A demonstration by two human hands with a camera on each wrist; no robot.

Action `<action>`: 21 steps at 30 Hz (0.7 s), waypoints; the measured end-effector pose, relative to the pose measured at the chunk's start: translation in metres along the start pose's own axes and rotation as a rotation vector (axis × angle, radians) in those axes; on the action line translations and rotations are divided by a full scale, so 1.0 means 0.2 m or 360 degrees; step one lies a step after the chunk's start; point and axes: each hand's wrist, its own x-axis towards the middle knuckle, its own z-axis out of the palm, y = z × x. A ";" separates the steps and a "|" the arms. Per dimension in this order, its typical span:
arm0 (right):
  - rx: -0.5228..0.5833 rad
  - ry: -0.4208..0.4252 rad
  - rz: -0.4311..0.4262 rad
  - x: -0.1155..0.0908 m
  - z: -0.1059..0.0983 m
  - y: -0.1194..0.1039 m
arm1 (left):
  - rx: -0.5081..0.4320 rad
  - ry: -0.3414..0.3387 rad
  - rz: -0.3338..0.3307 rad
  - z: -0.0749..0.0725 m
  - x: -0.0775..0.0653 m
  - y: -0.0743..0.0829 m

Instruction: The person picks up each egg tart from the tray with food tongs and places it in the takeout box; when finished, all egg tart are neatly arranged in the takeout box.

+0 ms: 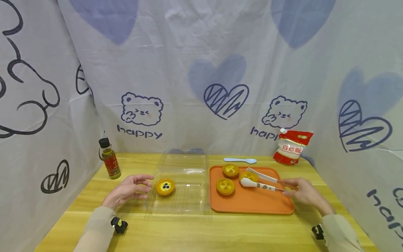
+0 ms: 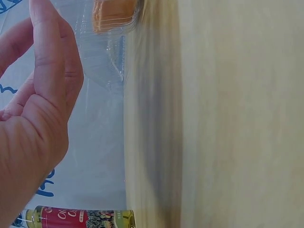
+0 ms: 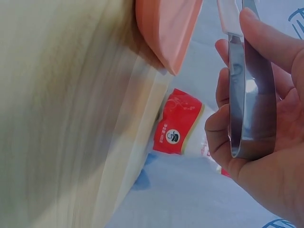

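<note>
My right hand (image 1: 305, 193) grips a pair of tongs (image 1: 266, 186) with white tips and a bent metal handle, seen close up in the right wrist view. The spread tips lie on either side of one egg tart (image 1: 248, 176) on the orange tray (image 1: 252, 204); whether they touch it I cannot tell. Two more tarts, a front one (image 1: 225, 187) and a back one (image 1: 231, 170), sit to its left. My left hand (image 1: 130, 189) holds nothing, its fingers loosely bent at the left edge of a clear plastic box (image 1: 189, 207). Inside that box is a tart topped with dark berries (image 1: 165, 187).
A white spoon (image 1: 240, 160) lies behind the tray. At the back right stands a red and white bag (image 1: 290, 148) with Chinese lettering. A bottle of yellowish oil (image 1: 111, 162) stands at the left. The box's lid (image 1: 184, 162) stands raised at its back.
</note>
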 end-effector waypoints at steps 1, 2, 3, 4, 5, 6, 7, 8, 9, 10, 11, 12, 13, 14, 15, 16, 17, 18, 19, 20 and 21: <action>0.0006 0.0001 0.0007 0.00 0.00 0.00 | 0.0001 0.0004 -0.0003 0.00 0.00 0.00; 0.0014 0.0002 0.0016 0.00 0.00 0.00 | 0.0000 0.0004 -0.0003 0.00 0.00 0.00; 0.0027 0.0005 0.0026 0.00 0.00 0.00 | 0.0000 0.0003 -0.0002 0.00 0.00 0.00; 0.0032 0.0012 0.0032 0.00 0.00 -0.01 | 0.0000 0.0003 0.0000 0.00 0.00 0.00; 0.0040 0.0018 0.0035 0.00 0.00 -0.01 | 0.0001 0.0000 0.0003 0.00 0.00 -0.01; 0.0048 0.0023 0.0038 0.00 0.00 -0.01 | 0.0004 0.0001 0.0004 0.00 0.00 -0.01; 0.0051 0.0032 0.0037 0.00 0.00 -0.02 | 0.0007 0.0000 0.0005 0.00 0.00 -0.01; 0.0049 0.0045 0.0033 0.00 0.00 -0.02 | 0.0008 0.0000 0.0006 0.00 0.00 -0.01; 0.0042 0.0059 0.0027 0.00 0.00 -0.03 | 0.0009 -0.0002 0.0008 0.00 0.00 -0.01; 0.0037 0.0072 0.0025 0.00 0.00 -0.03 | 0.0008 -0.0003 0.0009 0.00 0.00 -0.01; 0.0033 0.0083 0.0025 0.01 0.00 -0.04 | 0.0007 -0.0004 0.0011 -0.01 0.00 -0.01; 0.0035 0.0090 0.0031 0.01 0.00 -0.04 | 0.0005 -0.0004 0.0013 -0.01 0.00 -0.01; 0.0030 0.0099 0.0033 0.01 0.00 -0.05 | 0.0002 -0.0008 0.0017 -0.01 0.00 -0.01; 0.0029 0.0106 0.0039 0.01 0.00 -0.06 | 0.0000 -0.0009 0.0018 -0.01 0.00 -0.01; 0.0031 0.0105 0.0046 0.01 0.00 -0.06 | 0.0000 -0.0009 0.0018 -0.01 0.00 -0.01; 0.0037 0.0101 0.0049 0.01 0.00 -0.07 | 0.0001 -0.0010 0.0017 -0.01 0.00 -0.01; 0.0038 0.0101 0.0047 0.01 0.00 -0.08 | 0.0004 -0.0013 0.0020 -0.01 0.00 -0.01; 0.0042 0.0099 0.0043 0.01 0.00 -0.09 | 0.0006 -0.0018 0.0022 -0.01 0.00 -0.01; 0.0047 0.0096 0.0033 0.02 0.00 -0.09 | 0.0006 -0.0023 0.0022 -0.01 0.00 -0.01; 0.0053 0.0099 0.0022 0.02 0.01 -0.10 | 0.0008 -0.0027 0.0021 -0.01 0.00 -0.01; 0.0057 0.0098 0.0009 0.02 0.01 -0.11 | 0.0003 -0.0028 0.0020 -0.01 0.00 -0.01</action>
